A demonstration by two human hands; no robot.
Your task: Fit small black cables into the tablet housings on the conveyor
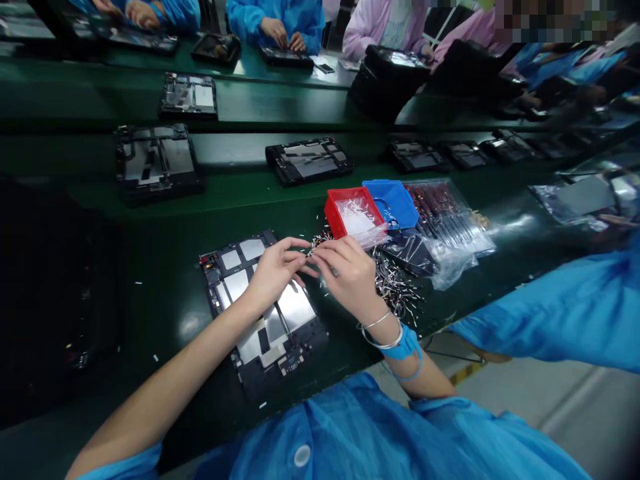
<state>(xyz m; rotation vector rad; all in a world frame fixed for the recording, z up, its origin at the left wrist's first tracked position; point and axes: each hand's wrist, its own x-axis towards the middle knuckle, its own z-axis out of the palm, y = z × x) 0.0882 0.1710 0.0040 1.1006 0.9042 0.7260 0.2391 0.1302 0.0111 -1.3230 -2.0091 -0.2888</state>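
Observation:
My left hand (pixel 278 268) and my right hand (pixel 349 272) meet at the fingertips above the right edge of an opened tablet (pixel 295 310). Both are closed in a pinch on something tiny that I cannot make out. The tablet lies on the green bench with its silver battery plates and black circuit parts facing up. Beside my right wrist is a pile of small black-and-white parts (pixel 397 287). Just beyond my fingers stands a red bin (pixel 334 212) holding small white pieces.
A blue bin (pixel 395 200) touches the red one, with bagged wired parts (pixel 450 220) to its right. More opened tablets (pixel 310 160) lie along the line behind. A dark stack (pixel 55 300) stands at left. A co-worker's blue sleeve (pixel 555 313) reaches in from the right.

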